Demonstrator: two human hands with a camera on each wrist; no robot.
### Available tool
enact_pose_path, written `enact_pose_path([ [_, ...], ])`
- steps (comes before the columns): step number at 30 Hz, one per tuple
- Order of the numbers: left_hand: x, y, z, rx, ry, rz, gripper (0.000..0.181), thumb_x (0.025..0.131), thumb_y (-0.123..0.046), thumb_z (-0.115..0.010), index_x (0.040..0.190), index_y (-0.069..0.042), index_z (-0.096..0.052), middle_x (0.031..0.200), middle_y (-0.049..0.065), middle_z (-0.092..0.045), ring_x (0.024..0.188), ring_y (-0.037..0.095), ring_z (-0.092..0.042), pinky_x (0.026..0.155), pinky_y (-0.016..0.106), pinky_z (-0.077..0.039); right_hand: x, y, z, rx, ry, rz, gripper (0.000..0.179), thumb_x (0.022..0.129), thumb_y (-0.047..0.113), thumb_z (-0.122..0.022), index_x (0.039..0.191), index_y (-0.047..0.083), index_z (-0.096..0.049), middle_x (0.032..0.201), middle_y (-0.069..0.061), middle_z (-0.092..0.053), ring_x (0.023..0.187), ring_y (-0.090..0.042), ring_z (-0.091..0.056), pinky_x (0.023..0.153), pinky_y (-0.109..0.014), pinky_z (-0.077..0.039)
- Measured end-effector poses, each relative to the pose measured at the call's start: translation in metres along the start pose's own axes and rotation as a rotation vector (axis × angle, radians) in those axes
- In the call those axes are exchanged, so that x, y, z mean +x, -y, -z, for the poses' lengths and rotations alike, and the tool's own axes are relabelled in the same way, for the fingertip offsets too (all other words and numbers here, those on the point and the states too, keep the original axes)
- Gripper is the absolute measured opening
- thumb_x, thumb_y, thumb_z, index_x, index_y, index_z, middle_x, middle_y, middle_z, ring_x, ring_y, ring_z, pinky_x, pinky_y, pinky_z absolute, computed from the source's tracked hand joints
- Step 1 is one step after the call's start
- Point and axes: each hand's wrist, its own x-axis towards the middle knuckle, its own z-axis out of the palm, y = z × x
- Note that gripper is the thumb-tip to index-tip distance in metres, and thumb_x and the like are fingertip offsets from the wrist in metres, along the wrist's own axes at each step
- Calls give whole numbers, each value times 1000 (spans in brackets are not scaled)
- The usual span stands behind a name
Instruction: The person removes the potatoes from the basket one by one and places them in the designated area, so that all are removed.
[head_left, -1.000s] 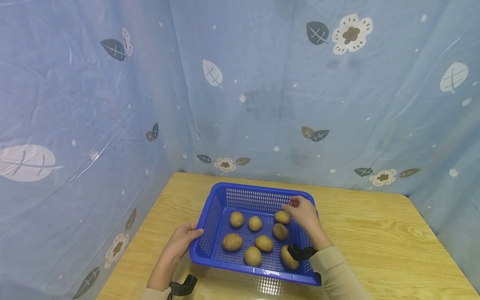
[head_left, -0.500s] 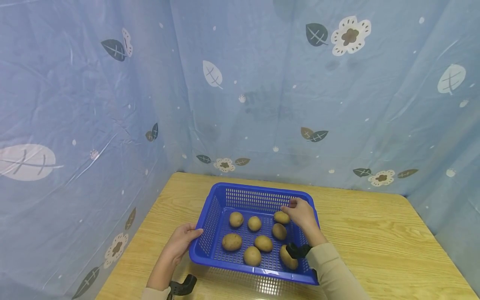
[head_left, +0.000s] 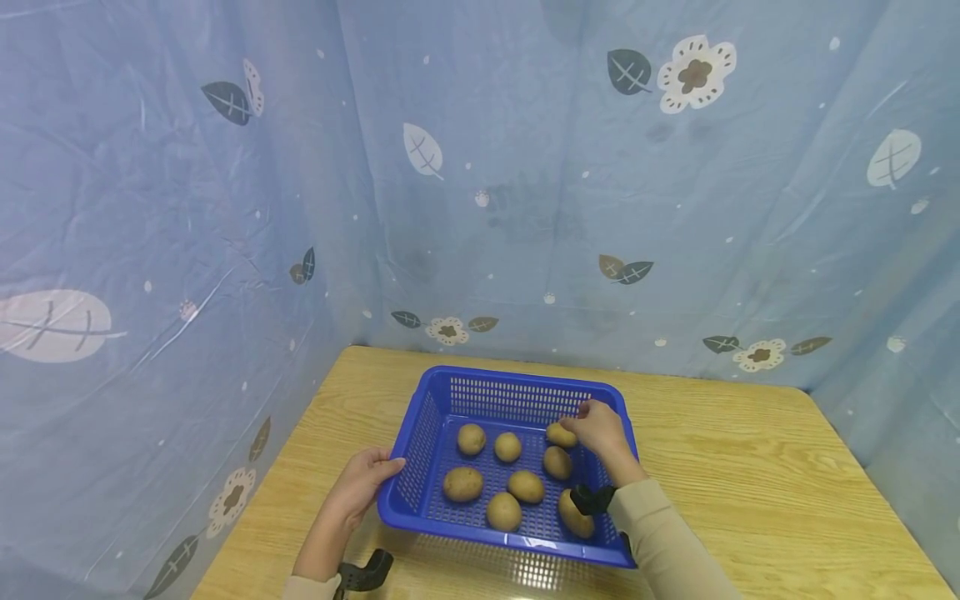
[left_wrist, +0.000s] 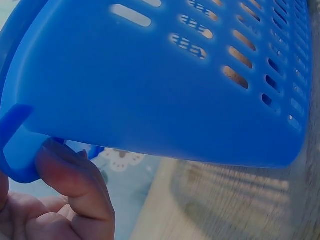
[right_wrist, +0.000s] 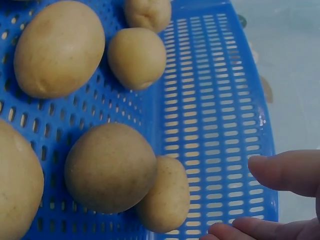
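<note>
One side of the blue slotted basket, the left, is gripped by the left hand, with the thumb laid over the rim. In the left wrist view the curled digits are seen close up against the lip, together with the basket's outer wall; in the head view this outer face is hidden. A black wrist mount is worn on the left forearm. The basket is set on the wood-grained table, with eight potatoes spread over its floor. At the left, two are placed, one far and one near. In the middle, three are arranged: a small round one far, an oval one nearer, and a round one near. At the right, a darker potato is placed between an oblong potato in the far corner and a large potato at the near side, the latter partly covered by the right wrist mount. The right hand is held above the far right corner, and the oblong potato is partly overlapped by it in the head view. In the right wrist view a clear gap is shown between thumb and fingers, with nothing held; there the oblong potato is seen apart from the fingers, partly covered by the darker one.
</note>
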Motion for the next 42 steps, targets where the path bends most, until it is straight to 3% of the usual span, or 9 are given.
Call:
enact_pose_path([
  [8,-1,1,2,-8,21,0,37,96,-12,-51,114,20,-47,95,20,-69,85,27,-70,75,34,-59,6,-4,-5,-76,-7,1,48,79,21,-71,109,-14,-57,105,-28,-63,93,-38,-61,81,-50,-52],
  [18,-1,1,2,-6,29,1,38,96,-13,-51,115,20,-48,97,20,-68,87,28,-69,76,35,-59,11,-4,-8,-89,38,-56,47,80,19,-71,111,-14,-57,98,-25,-64,84,-32,-64,77,-47,-55],
  [25,-1,1,3,-11,53,-7,39,97,-13,-51,116,20,-47,98,21,-68,88,28,-69,77,35,-59,12,-3,-10,-123,48,-58,27,79,17,-71,88,-6,-60,73,-10,-55,68,-23,-54,60,-34,-49],
  [31,-1,1,3,-9,59,-13,39,97,-13,-51,116,21,-47,99,21,-68,88,27,-69,78,35,-59,14,-4,-13,-127,55,-52,19,77,14,-70,75,0,-58,67,-6,-50,63,-20,-49,53,-28,-41],
  [36,-1,1,2,-10,38,-6,40,97,-14,-52,117,20,-47,99,22,-68,89,28,-69,78,35,-59,15,-5,-15,-116,62,-57,22,74,12,-71,81,-6,-62,68,-7,-51,63,-21,-48,55,-30,-43],
  [42,-1,0,2,-8,40,-7,40,96,-14,-52,117,20,-47,100,22,-68,89,28,-69,79,35,-59,17,-6,-17,-143,66,-51,37,72,14,-73,95,-13,-63,78,-13,-62,69,-23,-54,71,-40,-54],
])
